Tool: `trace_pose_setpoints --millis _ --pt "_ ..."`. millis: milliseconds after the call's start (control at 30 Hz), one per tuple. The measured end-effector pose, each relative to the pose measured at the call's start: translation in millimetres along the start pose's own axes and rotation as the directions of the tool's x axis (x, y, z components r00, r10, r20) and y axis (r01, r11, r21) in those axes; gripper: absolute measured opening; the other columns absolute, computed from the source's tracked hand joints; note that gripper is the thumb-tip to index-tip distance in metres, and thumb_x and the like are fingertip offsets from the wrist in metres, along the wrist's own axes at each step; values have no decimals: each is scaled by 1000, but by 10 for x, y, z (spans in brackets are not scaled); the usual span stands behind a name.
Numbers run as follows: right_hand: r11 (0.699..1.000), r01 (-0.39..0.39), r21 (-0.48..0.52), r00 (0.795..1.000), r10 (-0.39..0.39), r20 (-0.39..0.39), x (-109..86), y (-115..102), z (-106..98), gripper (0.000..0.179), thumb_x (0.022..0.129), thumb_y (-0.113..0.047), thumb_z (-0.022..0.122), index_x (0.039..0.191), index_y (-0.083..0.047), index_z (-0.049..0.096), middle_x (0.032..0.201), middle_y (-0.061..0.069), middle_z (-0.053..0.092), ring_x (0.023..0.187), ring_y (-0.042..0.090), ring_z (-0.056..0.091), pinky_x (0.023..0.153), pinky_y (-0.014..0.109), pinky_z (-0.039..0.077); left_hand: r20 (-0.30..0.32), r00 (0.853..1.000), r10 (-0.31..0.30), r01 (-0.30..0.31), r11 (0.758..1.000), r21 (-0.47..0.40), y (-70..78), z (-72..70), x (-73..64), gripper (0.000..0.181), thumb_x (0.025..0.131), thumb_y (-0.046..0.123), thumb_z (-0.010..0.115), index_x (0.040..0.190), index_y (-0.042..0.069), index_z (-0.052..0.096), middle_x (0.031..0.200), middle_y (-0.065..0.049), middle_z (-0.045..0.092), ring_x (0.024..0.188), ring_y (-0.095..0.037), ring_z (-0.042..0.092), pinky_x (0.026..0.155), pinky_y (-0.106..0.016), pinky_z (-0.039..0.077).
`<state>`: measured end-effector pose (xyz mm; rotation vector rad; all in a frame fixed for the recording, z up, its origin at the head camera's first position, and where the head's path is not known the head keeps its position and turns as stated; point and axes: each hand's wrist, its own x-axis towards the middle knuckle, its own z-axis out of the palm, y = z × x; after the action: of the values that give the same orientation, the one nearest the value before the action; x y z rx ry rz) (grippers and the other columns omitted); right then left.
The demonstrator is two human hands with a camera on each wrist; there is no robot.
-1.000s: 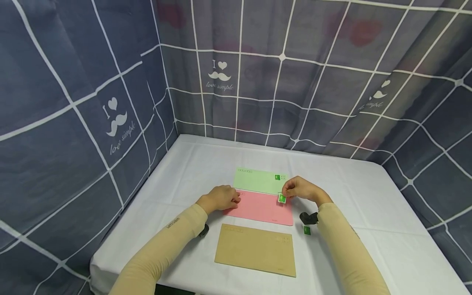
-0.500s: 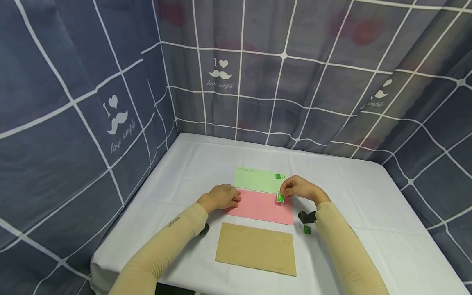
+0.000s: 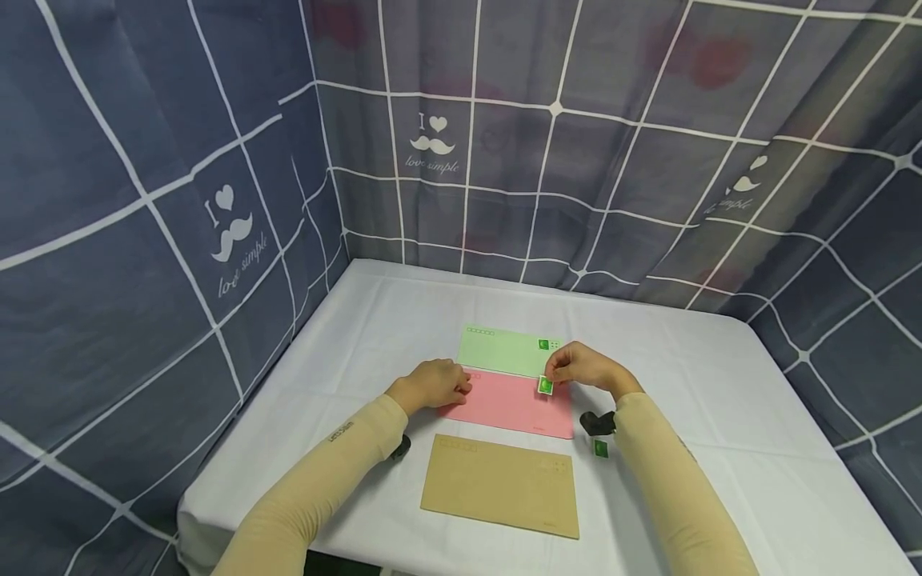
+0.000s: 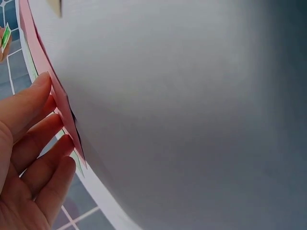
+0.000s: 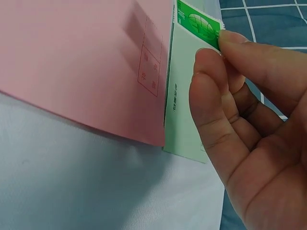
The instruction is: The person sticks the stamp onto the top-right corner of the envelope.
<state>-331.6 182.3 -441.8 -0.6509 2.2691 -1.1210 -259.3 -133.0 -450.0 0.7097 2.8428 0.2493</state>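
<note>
A pink envelope [image 3: 497, 408] lies in the middle of the table, just nearer than a light green envelope [image 3: 497, 350] that bears a green stamp [image 3: 543, 345]. My left hand [image 3: 435, 384] rests on the pink envelope's left end; in the left wrist view its thumb and loosely bent fingers touch the paper. With thumb and forefinger my right hand [image 3: 587, 370] pinches another green stamp [image 5: 199, 25] by its edge. That stamp hangs over the pink envelope's upper right corner, near the printed box [image 5: 149, 72], and looks apart from the paper.
A brown envelope [image 3: 500, 486] lies closest to the person. Another green stamp [image 3: 601, 449] sits on the white tablecloth [image 3: 720, 416], beside the black wrist device [image 3: 598, 422] on the right arm. Grid-patterned curtains [image 3: 504, 152] stand behind and along both sides.
My right hand has shifted slightly left with the stamp over the pink envelope. My left hand has stayed on the envelope's left end.
</note>
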Motion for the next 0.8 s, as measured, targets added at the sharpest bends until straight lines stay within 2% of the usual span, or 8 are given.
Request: trace_pose_setpoints --millis 467,800 --pt "1000 -2 -5 1000 2 -10 50 62 28 9 91 -3 68 92 5 71 77 -3 66 72 12 57 71 32 52 11 1000 -14 14 1000 15 11 -4 6 32 93 32 72 123 20 74 135 6 66 124 -18 60 101 -33 51" --pt "1000 2 -23 1000 -3 -25 42 63 59 11 90 -2 69 93 9 70 77 -1 64 71 13 53 67 30 47 9 1000 -4 3 1000 18 45 -19 -13 32 92 30 73 123 19 74 134 4 67 124 -20 61 102 -35 51"
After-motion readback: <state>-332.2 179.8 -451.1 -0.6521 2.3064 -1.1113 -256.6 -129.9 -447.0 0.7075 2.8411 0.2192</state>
